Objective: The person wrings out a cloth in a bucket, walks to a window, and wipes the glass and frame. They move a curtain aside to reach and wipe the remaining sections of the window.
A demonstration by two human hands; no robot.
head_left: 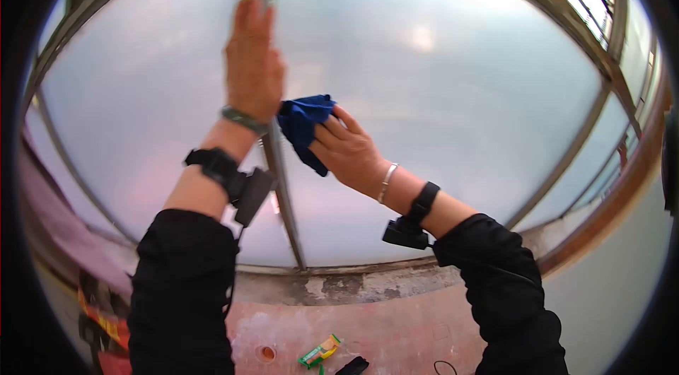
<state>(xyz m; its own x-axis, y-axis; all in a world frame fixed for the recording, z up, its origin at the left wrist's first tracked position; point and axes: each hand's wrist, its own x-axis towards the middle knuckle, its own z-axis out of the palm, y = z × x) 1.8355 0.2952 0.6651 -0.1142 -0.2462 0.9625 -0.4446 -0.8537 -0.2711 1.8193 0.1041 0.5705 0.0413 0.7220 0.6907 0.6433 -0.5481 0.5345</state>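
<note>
Frosted window panes (pixel 438 127) fill most of the head view, split by an upright frame bar (pixel 284 198). My left hand (pixel 254 67) lies over that bar with its fingers stretched upward, holding nothing. To its right, my right hand (pixel 350 152) presses a crumpled dark blue cloth (pixel 304 120) close against the glass beside the bar. The cloth's folds hide part of the fingers. Both wrists carry black strapped-on devices, and both sleeves are black.
Below the window runs a worn sill (pixel 339 286) with peeling paint. On the pinkish surface (pixel 417 325) under it lie a green and yellow packet (pixel 320 351) and a black object (pixel 353 366). A pinkish-purple curtain (pixel 67 212) hangs at the left.
</note>
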